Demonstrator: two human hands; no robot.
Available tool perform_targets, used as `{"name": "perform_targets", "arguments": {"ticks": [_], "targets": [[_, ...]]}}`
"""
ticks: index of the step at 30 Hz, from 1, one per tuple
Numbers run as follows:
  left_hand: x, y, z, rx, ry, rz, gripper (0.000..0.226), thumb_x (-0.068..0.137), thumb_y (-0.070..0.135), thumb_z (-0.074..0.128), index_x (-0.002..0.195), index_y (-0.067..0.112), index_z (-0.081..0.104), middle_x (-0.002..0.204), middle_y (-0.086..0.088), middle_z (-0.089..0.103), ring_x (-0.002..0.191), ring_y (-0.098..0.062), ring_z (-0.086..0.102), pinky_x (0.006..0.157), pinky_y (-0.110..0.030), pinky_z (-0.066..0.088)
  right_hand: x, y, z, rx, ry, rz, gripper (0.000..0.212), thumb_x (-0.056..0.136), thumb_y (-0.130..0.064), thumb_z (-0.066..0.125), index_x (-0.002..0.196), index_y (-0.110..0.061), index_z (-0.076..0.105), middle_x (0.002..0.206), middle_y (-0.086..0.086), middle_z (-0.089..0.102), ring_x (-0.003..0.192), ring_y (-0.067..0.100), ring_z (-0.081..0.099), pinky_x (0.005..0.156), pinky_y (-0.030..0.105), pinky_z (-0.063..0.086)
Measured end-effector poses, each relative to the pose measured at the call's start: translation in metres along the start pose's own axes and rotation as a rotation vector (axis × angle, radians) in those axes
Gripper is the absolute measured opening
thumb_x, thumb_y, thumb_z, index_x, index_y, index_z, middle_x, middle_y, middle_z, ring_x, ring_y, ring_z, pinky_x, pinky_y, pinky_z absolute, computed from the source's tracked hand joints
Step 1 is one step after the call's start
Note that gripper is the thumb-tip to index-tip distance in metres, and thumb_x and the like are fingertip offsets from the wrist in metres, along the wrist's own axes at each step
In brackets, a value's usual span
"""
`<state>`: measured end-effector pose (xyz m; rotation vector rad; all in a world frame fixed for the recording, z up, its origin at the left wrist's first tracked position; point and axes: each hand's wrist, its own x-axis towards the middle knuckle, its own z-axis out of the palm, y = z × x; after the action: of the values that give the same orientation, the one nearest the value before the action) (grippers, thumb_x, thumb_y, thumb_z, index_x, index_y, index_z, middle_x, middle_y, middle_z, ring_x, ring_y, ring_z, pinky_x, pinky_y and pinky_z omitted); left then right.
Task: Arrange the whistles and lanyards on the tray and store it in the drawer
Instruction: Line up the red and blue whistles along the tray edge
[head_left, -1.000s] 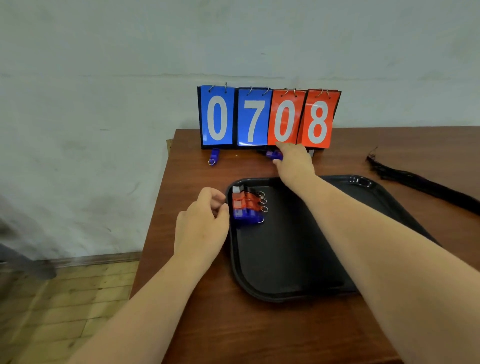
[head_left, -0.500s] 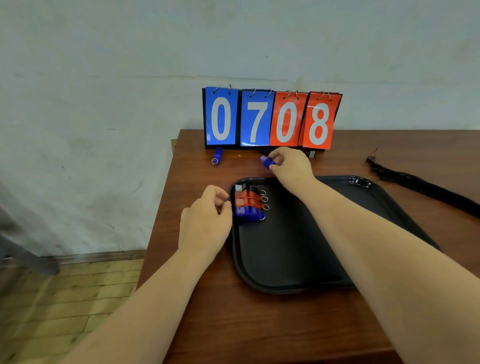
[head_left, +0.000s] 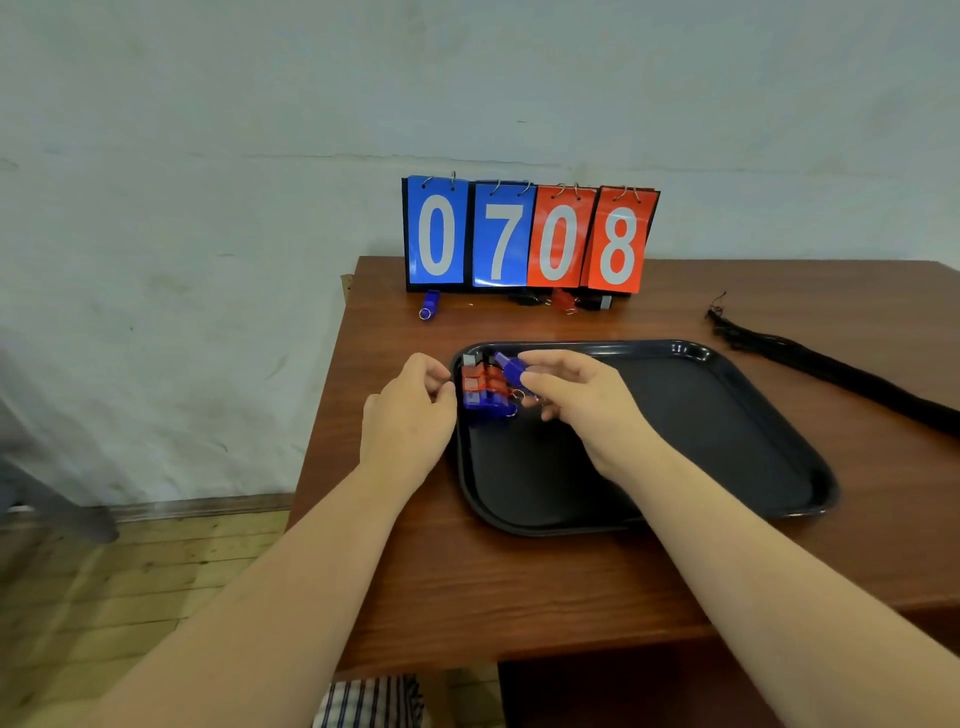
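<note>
1. Step in hand, my read: add one more whistle to the row. The right hand (head_left: 576, 408) pinches a blue whistle (head_left: 508, 365) between thumb and fingers (head_left: 550, 357). It is held just above the upper-left corner of the tray (head_left: 727, 447), over the row of whistles (head_left: 485, 389) lying there (reds and a blue).
2. The left hand (head_left: 410, 421) sits at the tray's left rim with its fingers (head_left: 436, 387) curled. Can't tell whether they touch the rim or hold anything.
3. To do it well, match the row: mouthpiece toward the left rim, key ring pointing right, set flush against a neighbour. The free slot looks to be below the blue one, since the row's top end sits tight in the corner.
4. These look like light, smooth plastic, so they will likely skid and nudge the row. Set it down, don't drop it. The left hand could brace the row.
5. Out on the tabletop (head_left: 519, 582): a loose blue whistle (head_left: 428, 304) and a few dark and red whistles (head_left: 563, 301) at the foot of the scoreboard (head_left: 530, 234). The lanyards (head_left: 831, 369) lie in a black bundle at the right of the frame, apart from the tray.
6. Room: the tray's centre and right side are bare, enough for the lanyards.
7. Edges: the tray's left rim is near the tabletop's left edge, with floor below, so don't shove it left. The front edge has some margin.
8. Can't make out a drawer in view.
</note>
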<state>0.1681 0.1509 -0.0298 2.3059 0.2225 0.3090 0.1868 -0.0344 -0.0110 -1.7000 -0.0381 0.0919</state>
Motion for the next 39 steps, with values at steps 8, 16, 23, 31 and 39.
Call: {"name": "perform_targets", "arguments": {"ticks": [8,16,23,31,39], "targets": [[0.000,-0.001,0.000,0.007,0.000,0.006,0.011,0.099,0.029,0.053,0.110,0.030,0.053,0.092,0.014,0.060,0.075,0.004,0.047,0.097,-0.038,0.045,-0.013,0.005,0.002,-0.204,-0.142,-0.128,0.022,0.083,-0.019,0.078,0.103,-0.030,0.075,0.099,-0.009,0.073,0.095,0.009,0.068,0.083,0.027,0.056],[0.003,-0.003,0.003,0.000,0.005,-0.002,0.008,0.099,0.030,0.054,0.106,0.032,0.052,0.085,0.017,0.056,0.076,0.002,0.050,0.095,-0.042,0.049,-0.010,0.009,0.004,-0.438,-0.213,-0.192,0.021,0.082,-0.022,0.079,0.099,-0.032,0.074,0.092,-0.010,0.072,0.084,0.004,0.066,0.074,0.020,0.054],[0.003,-0.003,0.004,-0.008,0.005,-0.008,0.009,0.099,0.030,0.054,0.108,0.030,0.053,0.090,0.014,0.059,0.080,-0.003,0.053,0.097,-0.043,0.048,-0.010,0.011,0.003,-0.472,-0.202,-0.212,0.022,0.083,-0.018,0.078,0.101,-0.030,0.073,0.093,-0.012,0.071,0.084,0.001,0.065,0.072,0.015,0.051],[0.002,-0.004,0.004,-0.012,0.008,0.003,0.008,0.098,0.030,0.054,0.106,0.031,0.052,0.085,0.016,0.057,0.077,0.003,0.050,0.099,-0.044,0.047,-0.010,0.014,0.001,-0.547,-0.181,-0.286,0.023,0.083,-0.019,0.077,0.103,-0.030,0.071,0.099,-0.018,0.067,0.090,-0.003,0.061,0.071,0.010,0.046],[0.003,-0.005,0.004,-0.008,0.002,-0.004,0.009,0.098,0.030,0.055,0.106,0.031,0.052,0.084,0.017,0.056,0.079,-0.001,0.052,0.098,-0.044,0.049,-0.008,0.016,0.001,-0.586,-0.181,-0.322,0.025,0.085,-0.019,0.075,0.107,-0.030,0.069,0.105,-0.015,0.062,0.094,0.002,0.059,0.072,0.014,0.046]]}}
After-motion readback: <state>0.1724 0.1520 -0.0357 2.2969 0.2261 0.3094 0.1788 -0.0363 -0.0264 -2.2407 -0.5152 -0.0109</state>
